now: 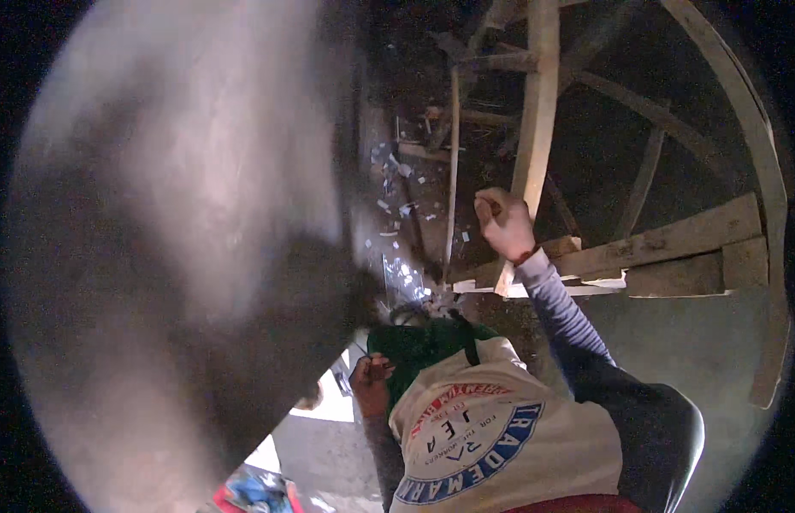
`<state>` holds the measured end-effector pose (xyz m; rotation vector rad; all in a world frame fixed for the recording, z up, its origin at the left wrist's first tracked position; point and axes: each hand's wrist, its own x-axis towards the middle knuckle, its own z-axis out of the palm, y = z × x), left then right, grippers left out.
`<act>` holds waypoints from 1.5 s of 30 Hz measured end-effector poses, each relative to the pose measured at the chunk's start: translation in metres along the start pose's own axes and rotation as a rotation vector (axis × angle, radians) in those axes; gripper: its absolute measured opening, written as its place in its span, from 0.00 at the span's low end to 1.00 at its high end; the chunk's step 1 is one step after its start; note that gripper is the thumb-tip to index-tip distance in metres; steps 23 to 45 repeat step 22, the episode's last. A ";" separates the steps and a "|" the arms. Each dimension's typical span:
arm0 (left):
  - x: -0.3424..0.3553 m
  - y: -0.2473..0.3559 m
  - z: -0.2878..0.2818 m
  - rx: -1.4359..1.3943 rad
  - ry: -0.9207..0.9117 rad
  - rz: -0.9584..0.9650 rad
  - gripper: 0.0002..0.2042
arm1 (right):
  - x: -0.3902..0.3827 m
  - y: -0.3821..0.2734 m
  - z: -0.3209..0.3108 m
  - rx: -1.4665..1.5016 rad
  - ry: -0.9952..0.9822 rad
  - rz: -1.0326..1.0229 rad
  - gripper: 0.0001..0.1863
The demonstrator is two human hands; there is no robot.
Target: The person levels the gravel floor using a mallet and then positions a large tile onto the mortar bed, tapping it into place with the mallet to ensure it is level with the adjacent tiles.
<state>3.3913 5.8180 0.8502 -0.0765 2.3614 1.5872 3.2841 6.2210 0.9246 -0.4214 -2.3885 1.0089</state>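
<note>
My right hand (507, 229) is raised in front of an upright pale wooden post (538, 111). Its thumb and fingers are curled together in a pinch, and whatever they hold is too small to make out. Lower down, close to my body, my left hand (371, 376) has its fingers bent inward beside the dark green cloth (423, 346) at my waist. A thin dark line shows by those fingers, but I cannot tell what it is.
A large blurred grey surface (218, 171) fills the left side, very near. Wooden framing with a horizontal board (671, 241) and a curved-looking beam (739, 77) stands at the right. Small pale scraps (406, 209) litter the dark floor. A red and blue item (259, 494) lies at lower left.
</note>
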 end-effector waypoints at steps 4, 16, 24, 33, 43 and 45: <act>0.068 0.022 0.010 -0.352 -0.105 -0.069 0.19 | -0.026 0.011 -0.022 0.125 -0.025 0.187 0.13; 0.241 0.203 0.016 -0.290 -0.289 0.305 0.17 | -0.065 -0.002 0.025 0.503 -0.190 0.670 0.12; 0.304 0.201 0.003 -0.169 -0.488 0.086 0.19 | -0.001 -0.013 0.063 0.953 -0.022 0.871 0.13; 0.304 0.201 0.003 -0.169 -0.488 0.086 0.19 | -0.001 -0.013 0.063 0.953 -0.022 0.871 0.13; 0.304 0.201 0.003 -0.169 -0.488 0.086 0.19 | -0.001 -0.013 0.063 0.953 -0.022 0.871 0.13; 0.304 0.201 0.003 -0.169 -0.488 0.086 0.19 | -0.001 -0.013 0.063 0.953 -0.022 0.871 0.13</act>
